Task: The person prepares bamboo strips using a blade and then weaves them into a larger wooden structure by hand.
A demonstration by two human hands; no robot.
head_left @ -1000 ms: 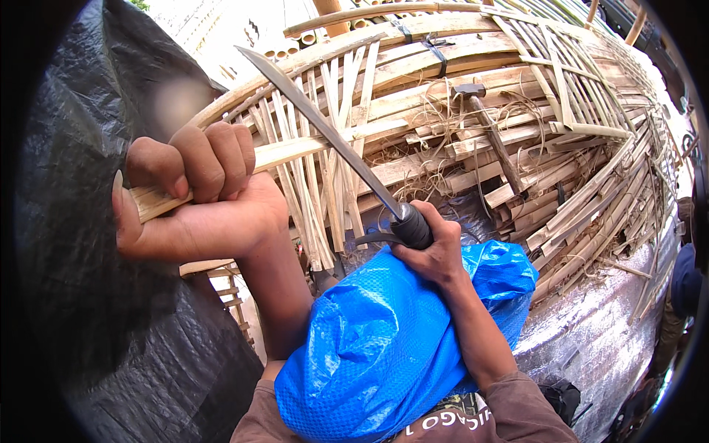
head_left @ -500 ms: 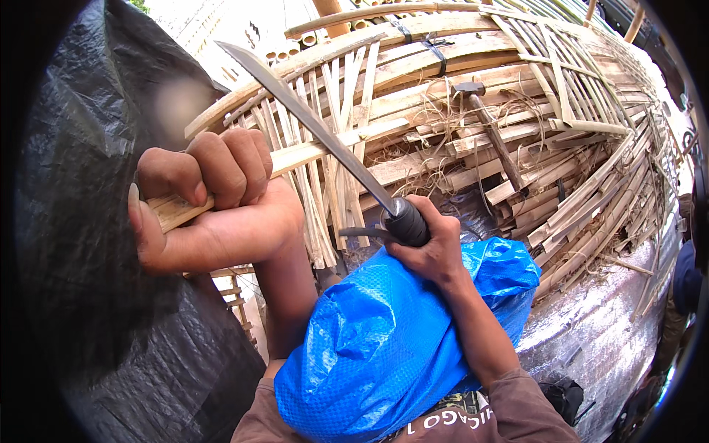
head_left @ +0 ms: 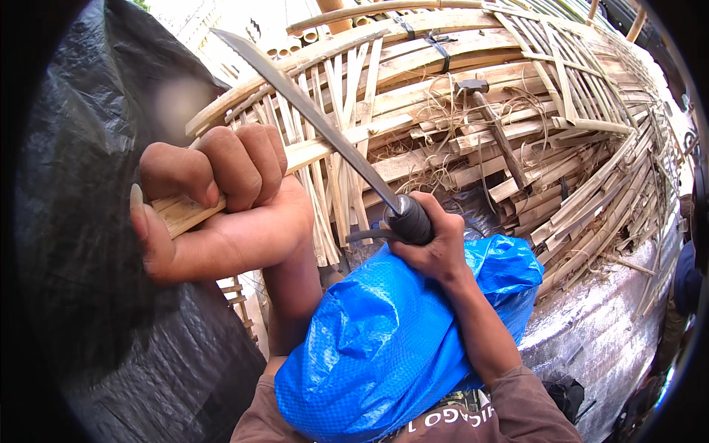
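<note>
My left hand [head_left: 221, 196] is closed round a flat bamboo strip [head_left: 310, 151], raised at the left with the thumb along the near end. The strip runs out to the right, behind the blade. In my right hand [head_left: 434, 240] is the black-wrapped handle of a long machete [head_left: 325, 125]. Its blade slants up and to the left, crossing in front of the strip. A dark strap hangs loose from the handle. A blue plastic sheet [head_left: 377, 347] covers my lap, below the right hand.
Bamboo slats [head_left: 561, 199] lie piled ahead and to the right, with curly shavings among them. On the pile rests a hammer [head_left: 498, 140]. Black sheeting [head_left: 88, 244] hangs at the left. Silvery sheeting [head_left: 591, 347] spreads at the lower right. Woven bamboo lattice [head_left: 576, 74] stands behind.
My left hand has shifted slightly right and down with the bamboo strip. The machete has barely moved, its tip a little higher on the left.
</note>
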